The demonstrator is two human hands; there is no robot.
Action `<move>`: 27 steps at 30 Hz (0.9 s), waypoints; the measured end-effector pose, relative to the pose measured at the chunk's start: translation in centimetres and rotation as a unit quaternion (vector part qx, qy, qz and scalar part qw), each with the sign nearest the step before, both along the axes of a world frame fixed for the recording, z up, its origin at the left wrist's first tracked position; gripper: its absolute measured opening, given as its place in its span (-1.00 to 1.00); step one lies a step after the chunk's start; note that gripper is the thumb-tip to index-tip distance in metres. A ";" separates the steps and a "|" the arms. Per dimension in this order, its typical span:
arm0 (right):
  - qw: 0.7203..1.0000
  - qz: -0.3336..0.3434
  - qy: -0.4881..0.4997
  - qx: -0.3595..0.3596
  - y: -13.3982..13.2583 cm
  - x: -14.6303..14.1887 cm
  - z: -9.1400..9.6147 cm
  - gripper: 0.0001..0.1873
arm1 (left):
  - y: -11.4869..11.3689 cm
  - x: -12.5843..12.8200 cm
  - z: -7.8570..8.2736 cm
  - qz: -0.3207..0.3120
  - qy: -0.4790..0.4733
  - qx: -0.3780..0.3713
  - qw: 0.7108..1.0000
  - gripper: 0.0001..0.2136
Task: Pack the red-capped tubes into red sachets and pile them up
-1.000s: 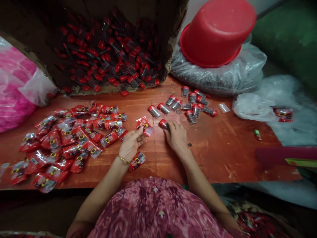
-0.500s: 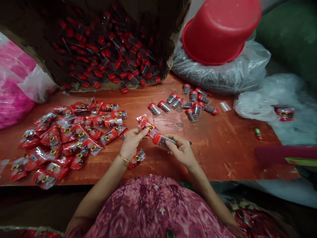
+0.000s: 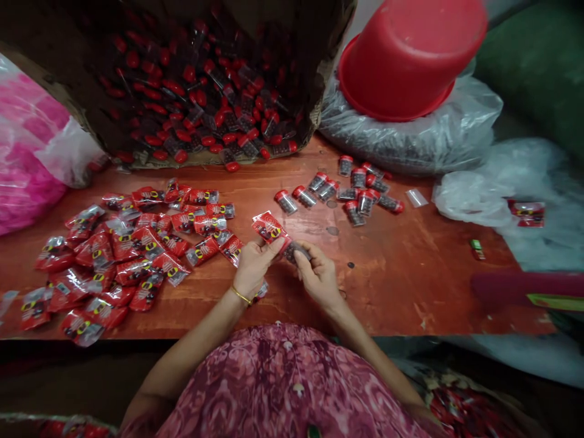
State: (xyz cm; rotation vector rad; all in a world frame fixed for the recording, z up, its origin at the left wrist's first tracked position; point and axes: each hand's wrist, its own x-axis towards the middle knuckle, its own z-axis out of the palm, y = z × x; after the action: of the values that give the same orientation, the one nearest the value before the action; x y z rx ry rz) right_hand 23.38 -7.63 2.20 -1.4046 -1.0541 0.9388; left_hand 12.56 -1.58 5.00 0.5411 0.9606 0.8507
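My left hand pinches a red printed plastic pouch between thumb and fingers. In my right hand is a small clear jar of dark contents, its red-lidded end at the pouch's mouth. How far the jar sits inside the pouch is hidden by my fingers. Another pouch lies partly covered under my left wrist. To the left spreads a pile of filled red pouches. Beyond my hands stand and lie several red-capped jars.
A large cardboard box on its side holds many red-capped jars. At the back right, a red tub rests upside down on a plastic sack. Pink bagged goods stand left. A small green item lies on the red table.
My right hand has moved left with the jar, bringing it against the pouch. My left hand has shifted slightly right, and the pouch now overlaps the jar's lid.
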 end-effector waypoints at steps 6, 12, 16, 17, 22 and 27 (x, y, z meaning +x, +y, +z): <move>1.000 0.014 0.009 0.001 0.9 -0.6 0.1 -0.75 | 0.5 -0.2 -0.3 0.003 -0.026 0.009 1.000 -0.66; 0.999 -0.020 -0.041 0.019 0.9 -1.1 -0.2 -0.81 | 0.3 0.2 -1.0 0.006 0.003 0.063 0.998 -0.70; 0.996 -0.028 0.081 -0.001 1.4 -1.8 -0.6 -0.75 | -0.1 0.2 -1.4 -0.039 0.006 0.082 0.996 -0.69; 0.992 -0.007 0.124 -0.008 1.5 -1.8 -0.5 -0.72 | 0.0 0.1 -1.3 -0.057 0.004 0.076 0.995 -0.69; 0.990 0.038 0.137 -0.025 1.3 -1.6 -0.1 -0.70 | 0.6 -0.6 -0.7 -0.043 -0.008 0.086 0.995 -0.67; 0.992 -0.027 0.116 -0.029 1.5 -1.8 -0.1 -0.71 | 0.2 0.3 -1.3 -0.014 0.011 0.079 0.997 -0.62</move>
State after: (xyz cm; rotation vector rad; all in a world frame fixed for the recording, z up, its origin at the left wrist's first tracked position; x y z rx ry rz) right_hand 21.62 -6.16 2.15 -1.3268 -0.8173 1.0720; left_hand 12.84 -1.41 3.68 0.6986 0.9083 0.9014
